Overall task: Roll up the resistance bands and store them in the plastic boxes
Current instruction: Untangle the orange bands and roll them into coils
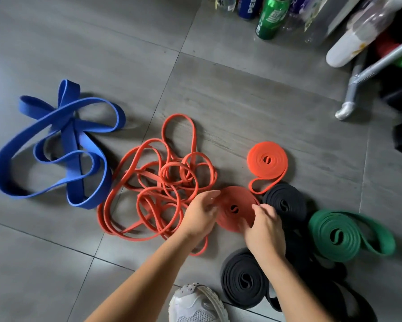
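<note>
Right hand (pixel 265 228): fingers curled over the near right rim of the orange coil (pixel 234 209), gripping it. Left hand (pixel 202 214): laid against the coil's left rim, fingers fairly straight, but it's blurred, so I can't tell grip from press. The coil sits flat at floor (pixel 125 54) level between both hands, touching a black coil (pixel 284 203) on its right. Left of it is the loose orange tangle (pixel 158 182), many thin loops overlapping. Beyond are a finished orange coil (pixel 267 160) with its tail loop sticking out, a green coil (pixel 339 235), a second black coil (pixel 244 278) and a shoe (pixel 195 303). The wide blue band (pixel 56 145) lies unrolled far left, and there are bottles (pixel 269 17) at the top. No plastic boxes in view. Handling guess: the thin orange rubber is light, floppy and grippy, with spring-back, so the coil likely unwinds if the rim is let go. Hold it across the flat faces or clamp the outer wrap, not the centre. Pulling slack from the tangle risks snagging loops, so feed one strand. The blue band is wider and probably stiffer, making a bulkier roll.
</note>
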`<move>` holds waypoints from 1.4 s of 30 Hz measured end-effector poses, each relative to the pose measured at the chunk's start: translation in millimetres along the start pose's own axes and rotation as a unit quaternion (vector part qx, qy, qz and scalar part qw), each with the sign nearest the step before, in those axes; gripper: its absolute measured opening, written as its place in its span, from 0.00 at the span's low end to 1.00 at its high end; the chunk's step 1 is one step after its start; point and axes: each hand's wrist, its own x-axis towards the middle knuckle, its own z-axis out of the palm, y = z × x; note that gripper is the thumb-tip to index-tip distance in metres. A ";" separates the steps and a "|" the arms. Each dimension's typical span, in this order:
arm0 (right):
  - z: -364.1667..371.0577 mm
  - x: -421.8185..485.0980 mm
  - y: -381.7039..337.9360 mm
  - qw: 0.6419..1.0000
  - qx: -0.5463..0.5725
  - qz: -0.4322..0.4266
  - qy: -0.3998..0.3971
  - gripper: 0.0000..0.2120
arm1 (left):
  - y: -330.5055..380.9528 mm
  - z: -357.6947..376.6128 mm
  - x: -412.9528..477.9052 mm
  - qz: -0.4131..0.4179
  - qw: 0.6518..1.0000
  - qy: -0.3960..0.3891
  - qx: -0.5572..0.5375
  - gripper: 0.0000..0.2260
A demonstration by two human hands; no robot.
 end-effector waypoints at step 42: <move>-285.5 -263.0 -233.4 0.908 0.176 -0.381 -0.019 0.23 | 300.7 -233.7 -349.0 0.313 0.927 0.192 -0.079 0.07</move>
